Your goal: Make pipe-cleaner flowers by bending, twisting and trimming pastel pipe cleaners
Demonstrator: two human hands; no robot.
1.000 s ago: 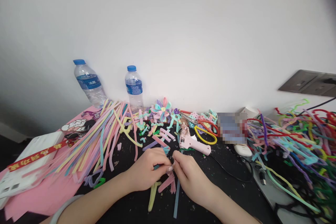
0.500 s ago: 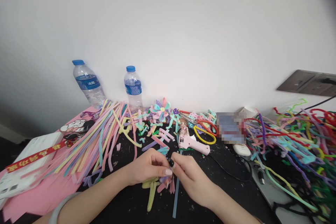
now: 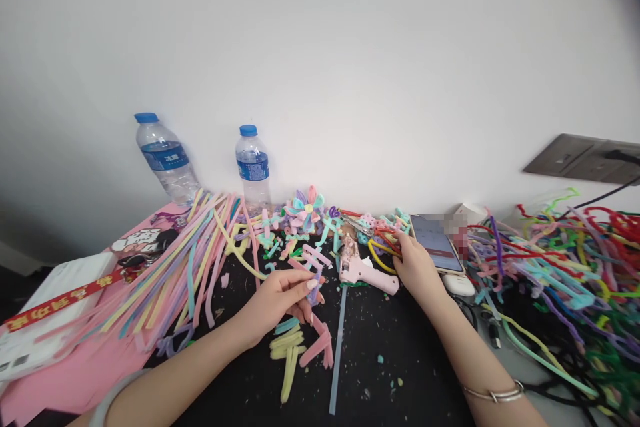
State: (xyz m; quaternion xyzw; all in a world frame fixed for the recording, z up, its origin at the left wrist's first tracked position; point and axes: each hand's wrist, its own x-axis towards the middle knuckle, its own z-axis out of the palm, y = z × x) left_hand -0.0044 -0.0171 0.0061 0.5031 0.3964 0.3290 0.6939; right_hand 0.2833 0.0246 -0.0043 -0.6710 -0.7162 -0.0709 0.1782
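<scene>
My left hand pinches a short purple pipe cleaner piece above the middle of the black tabletop. My right hand is at the back right, its fingers closed around the red and yellow handles of the scissors. The scissor blades point left among small fuzzy pieces. Just left of this hand lies a pink glue gun, with a clear glue stick stretching towards me. Folded yellow pipe cleaner pieces and pink pieces lie below my left hand.
A bundle of long pipe cleaners spreads at the left beside a white box. Two water bottles stand by the wall. A multicoloured pipe cleaner flower sits at the back. A phone and tangled pipe cleaners are at right.
My right hand has left my left hand and reached up and right to the scissors handles. My left hand stays near the middle, with the purple piece now showing.
</scene>
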